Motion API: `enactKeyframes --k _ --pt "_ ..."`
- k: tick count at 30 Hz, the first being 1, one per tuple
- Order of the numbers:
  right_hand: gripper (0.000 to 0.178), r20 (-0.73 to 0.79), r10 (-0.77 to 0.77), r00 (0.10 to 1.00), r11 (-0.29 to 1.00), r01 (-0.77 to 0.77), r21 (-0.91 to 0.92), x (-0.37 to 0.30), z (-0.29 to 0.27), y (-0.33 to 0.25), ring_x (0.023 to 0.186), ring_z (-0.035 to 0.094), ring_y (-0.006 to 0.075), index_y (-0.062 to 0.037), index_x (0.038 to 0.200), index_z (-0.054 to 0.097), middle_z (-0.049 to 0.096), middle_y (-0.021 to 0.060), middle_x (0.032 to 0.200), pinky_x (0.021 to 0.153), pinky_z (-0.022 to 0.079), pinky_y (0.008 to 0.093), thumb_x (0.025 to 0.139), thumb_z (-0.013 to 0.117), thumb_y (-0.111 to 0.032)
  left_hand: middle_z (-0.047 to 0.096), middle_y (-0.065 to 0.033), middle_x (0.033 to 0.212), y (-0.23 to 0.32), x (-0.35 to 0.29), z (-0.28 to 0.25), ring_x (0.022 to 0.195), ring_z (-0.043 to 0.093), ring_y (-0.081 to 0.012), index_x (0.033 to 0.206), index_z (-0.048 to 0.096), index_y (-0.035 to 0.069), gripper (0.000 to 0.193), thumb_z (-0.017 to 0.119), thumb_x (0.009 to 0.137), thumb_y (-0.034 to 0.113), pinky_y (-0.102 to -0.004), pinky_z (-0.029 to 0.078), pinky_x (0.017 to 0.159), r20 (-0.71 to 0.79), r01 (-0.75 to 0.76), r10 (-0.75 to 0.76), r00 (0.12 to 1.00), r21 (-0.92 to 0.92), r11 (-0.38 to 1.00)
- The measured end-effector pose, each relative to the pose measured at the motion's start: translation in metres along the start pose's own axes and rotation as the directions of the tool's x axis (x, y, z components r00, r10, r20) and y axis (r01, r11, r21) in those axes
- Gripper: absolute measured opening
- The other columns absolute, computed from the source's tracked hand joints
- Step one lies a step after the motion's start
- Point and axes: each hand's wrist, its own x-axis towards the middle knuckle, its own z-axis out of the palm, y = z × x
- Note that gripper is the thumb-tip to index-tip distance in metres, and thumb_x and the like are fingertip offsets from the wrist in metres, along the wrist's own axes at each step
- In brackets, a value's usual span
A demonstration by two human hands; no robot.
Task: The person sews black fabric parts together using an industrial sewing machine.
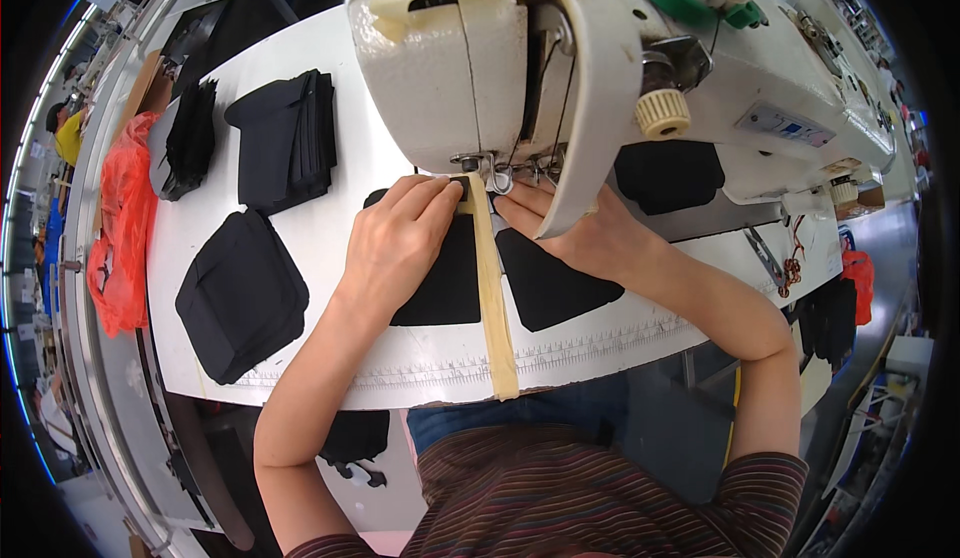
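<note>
Two black fabric pieces lie side by side below the needle area of a white sewing machine (430, 88). My left hand (395, 238) has its fingers bent together on the top edge of the left black fabric piece (445, 283), close to the presser foot (497, 175). My right hand (600, 233) reaches in from the other side, fingers stretched flat over the top of the right black fabric piece (556, 280). The machine's white curved guard hides part of that hand. A pale yellow tape strip (492, 303) runs between the pieces to the table's front edge.
Stacks of black fabric pieces stand on the white table at the left, among them a fanned stack (285, 143) and a lower pile (243, 293). A red plastic bag (125, 228) hangs at the left edge. Thread snips (765, 258) lie at the right. More black fabric (668, 175) sits behind my right hand.
</note>
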Motion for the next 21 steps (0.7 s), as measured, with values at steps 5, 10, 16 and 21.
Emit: enactKeyframes --k 5,10,16,21 --pt "0.034 -0.033 -0.004 0.999 1.0 0.004 0.013 0.002 -0.002 -0.002 0.07 0.063 0.0177 -0.0016 0.107 0.066 0.065 0.0072 0.086 0.056 0.056 0.0281 0.074 0.067 -0.009 0.07 -0.0107 0.099 0.005 -0.008 0.004 0.092 0.068 -0.0261 0.096 0.069 0.0 0.024 0.072 0.072 -0.001 -0.0334 0.057 0.07 0.024 0.023 -0.021 1.0 -0.078 0.997" --pt "0.028 -0.045 0.043 0.998 0.995 -0.038 0.089 0.003 -0.003 -0.004 0.072 0.064 0.019 -0.0023 0.104 0.066 0.065 0.0079 0.088 0.057 0.057 0.0291 0.077 0.067 -0.008 0.07 -0.012 0.103 0.013 -0.007 0.01 0.096 0.068 -0.028 0.097 0.069 0.001 0.029 0.074 0.069 -0.003 -0.0367 0.056 0.076 -0.012 -0.028 0.027 1.0 -0.128 0.991" --pt "0.019 -0.061 0.089 0.994 0.979 -0.076 0.188 0.002 -0.003 -0.002 0.074 0.065 0.0196 -0.0022 0.094 0.065 0.063 0.0072 0.082 0.057 0.057 0.0307 0.076 0.068 -0.009 0.069 -0.011 0.1 0.015 0.001 0.009 0.094 0.066 -0.0221 0.096 0.07 -0.003 0.027 0.069 0.069 0.002 -0.0302 0.058 0.07 0.006 -0.117 0.117 0.993 0.015 0.993" --pt "0.016 -0.071 0.082 0.994 0.985 -0.07 0.159 0.001 -0.002 -0.002 0.075 0.064 0.0195 -0.0021 0.089 0.065 0.062 0.0068 0.08 0.057 0.057 0.0308 0.075 0.068 -0.009 0.068 -0.0086 0.105 0.015 0.001 0.014 0.091 0.066 -0.0234 0.104 0.069 0.0 0.031 0.071 0.073 0.001 -0.0344 0.054 0.073 0.041 -0.067 0.068 0.997 -0.015 0.998"
